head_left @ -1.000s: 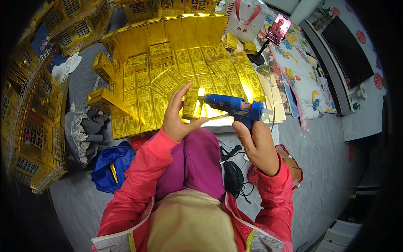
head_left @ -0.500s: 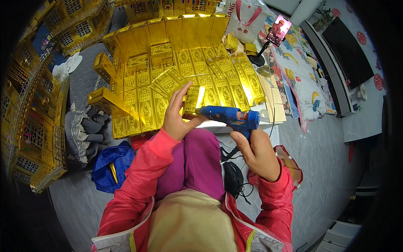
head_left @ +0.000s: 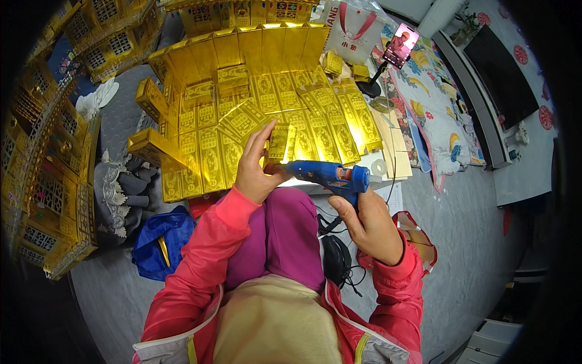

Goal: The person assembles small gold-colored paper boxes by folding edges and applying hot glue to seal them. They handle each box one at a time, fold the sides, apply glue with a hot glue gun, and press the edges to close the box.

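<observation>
My left hand [head_left: 257,168] grips a small gold foil box [head_left: 280,142] upright between thumb and fingers. In my right hand [head_left: 374,225] is a blue hot glue gun [head_left: 326,176], held by its handle and pointing left. Its nozzle reaches the lower edge of the foil box, close to my left thumb; the exact contact is hidden. Beyond both hands spreads a gold foil structure [head_left: 209,155], with a floor of flat embossed panels and a raised wall [head_left: 242,50] along the back. Loose gold strips [head_left: 241,118] lie on that floor.
A phone [head_left: 401,45] on a stand is at the back right, beside a white gift bag [head_left: 353,30]. Large gold foil buildings [head_left: 45,182] line the left. A blue bag [head_left: 160,242] and a black cable [head_left: 339,261] lie on the floor. A tape roll [head_left: 378,167] sits right of the structure.
The glue gun has shifted slightly left and tilted, its nozzle moving to the lower edge of the foil box. The box has turned a little in my left hand.
</observation>
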